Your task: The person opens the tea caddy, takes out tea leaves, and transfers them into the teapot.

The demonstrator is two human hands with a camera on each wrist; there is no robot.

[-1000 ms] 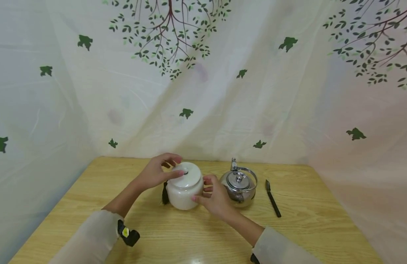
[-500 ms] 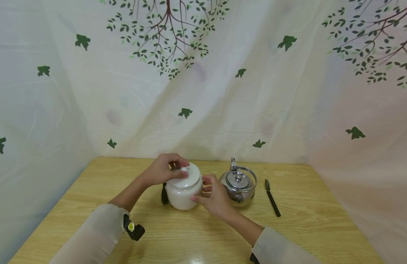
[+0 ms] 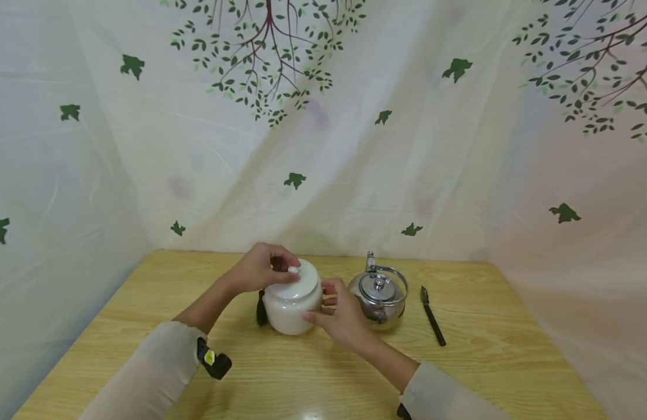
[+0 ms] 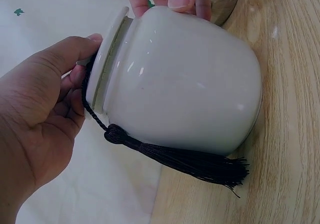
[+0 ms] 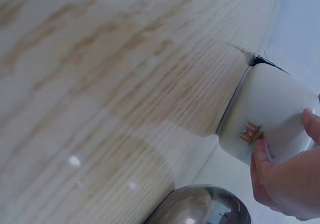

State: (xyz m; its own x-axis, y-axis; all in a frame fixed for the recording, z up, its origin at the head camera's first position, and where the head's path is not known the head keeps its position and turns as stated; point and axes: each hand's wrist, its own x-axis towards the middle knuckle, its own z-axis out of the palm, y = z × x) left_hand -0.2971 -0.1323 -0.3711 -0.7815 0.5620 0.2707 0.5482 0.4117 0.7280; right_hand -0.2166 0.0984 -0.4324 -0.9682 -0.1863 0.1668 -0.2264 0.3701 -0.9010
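Observation:
A white ceramic jar (image 3: pixel 291 316) stands upright on the wooden table. My left hand (image 3: pixel 256 269) pinches the small knob on its lid (image 3: pixel 305 284) between thumb and fingers. In the left wrist view a greenish-grey seal ring (image 4: pixel 109 72) shows under the lid's rim, and the lid sits at the jar's mouth. From the knob a black cord with a tassel (image 4: pixel 190 159) hangs down the jar's side. My right hand (image 3: pixel 346 318) holds the jar's right side, thumb in front and fingers behind. The right wrist view shows orange-brown marks on the jar wall (image 5: pixel 285 109).
A shiny metal kettle (image 3: pixel 378 303) with a raised hoop handle stands just right of my right hand. Farther right lies a slim black-handled tool (image 3: pixel 433 318) with a pointed metal tip. Behind the table (image 3: pixel 281 379) hangs a leaf-patterned cloth (image 3: pixel 344 210).
My left hand has moved slightly right over the lid, and its thumb and fingers have closed on the knob. The right hand and jar look unmoved.

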